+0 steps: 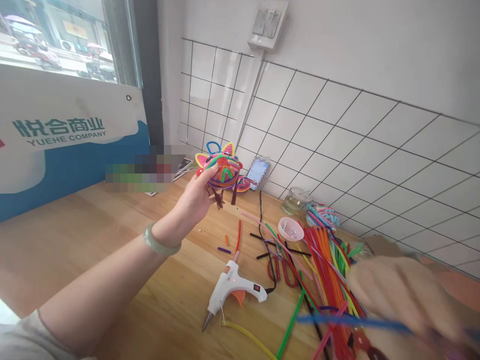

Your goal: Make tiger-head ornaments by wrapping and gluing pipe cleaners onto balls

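Observation:
My left hand (197, 192), with a pale green bangle (162, 240) at the wrist, is closed on a colourful pipe-cleaner animal head (226, 172). The head has yellow-edged pink ears, a blue loop on top and dark tassels hanging below. At the lower right my right hand (401, 295) is smeared by motion, its fingers round a blue pipe cleaner (360, 322) that is blurred too. Below it lies a bundle of red and orange pipe cleaners (330, 270). A white glue gun (234, 285) lies on the table between my hands.
Red-handled scissors (288, 272) and loose pipe cleaners lie on the wooden table (150, 300). Behind them are a pink bowl (290, 229), a glass jar (296, 200) and a phone (258, 172) against the wall grid. The glue gun's black cord (275, 272) trails back.

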Available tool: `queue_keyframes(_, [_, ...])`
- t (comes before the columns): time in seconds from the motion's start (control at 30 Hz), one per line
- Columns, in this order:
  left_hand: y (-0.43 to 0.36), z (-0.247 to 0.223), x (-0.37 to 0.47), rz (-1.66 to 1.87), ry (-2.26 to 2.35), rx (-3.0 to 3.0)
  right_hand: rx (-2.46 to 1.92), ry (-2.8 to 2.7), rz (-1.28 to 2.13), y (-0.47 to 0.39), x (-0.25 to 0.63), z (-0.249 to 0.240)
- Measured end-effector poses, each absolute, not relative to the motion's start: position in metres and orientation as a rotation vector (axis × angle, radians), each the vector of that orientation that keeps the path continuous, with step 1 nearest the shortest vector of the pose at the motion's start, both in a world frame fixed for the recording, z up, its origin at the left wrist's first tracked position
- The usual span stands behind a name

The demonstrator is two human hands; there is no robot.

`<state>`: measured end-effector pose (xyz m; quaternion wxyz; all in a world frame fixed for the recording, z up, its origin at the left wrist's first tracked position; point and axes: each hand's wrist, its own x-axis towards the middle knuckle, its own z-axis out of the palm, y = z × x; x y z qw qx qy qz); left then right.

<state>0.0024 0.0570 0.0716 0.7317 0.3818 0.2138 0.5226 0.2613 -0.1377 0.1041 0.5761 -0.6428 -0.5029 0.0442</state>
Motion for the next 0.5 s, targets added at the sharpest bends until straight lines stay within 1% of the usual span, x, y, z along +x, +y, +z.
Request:
queue_keyframes(0.07, [0.05, 0.07, 0.006, 1.072, 0.454, 0.841, -1.486, -1.258, 0.248, -0.132, 0.239, 0.1])
queue_keyframes(0.1, [0.046, 0.069, 0.008, 1.037, 0.448, 0.835, -1.463, -1.262, 0.389, -0.128, 0.224, 0.097])
queue_keyframes(0.17, [0.037, 0.065, 0.014, 0.971, 0.416, 0.832, -1.451, -1.232, 0.469, -0.121, 0.195, 0.089])
queue_keyframes(0.3, [0.018, 0.058, 0.024, 0.858, 0.38, 0.832, -1.497, -1.213, 0.232, -0.11, 0.158, 0.078])
queue_keyframes(0.5, [-0.001, 0.056, 0.03, 0.754, 0.278, 0.903, -1.418, -1.429, -0.149, -0.106, 0.152, 0.068])
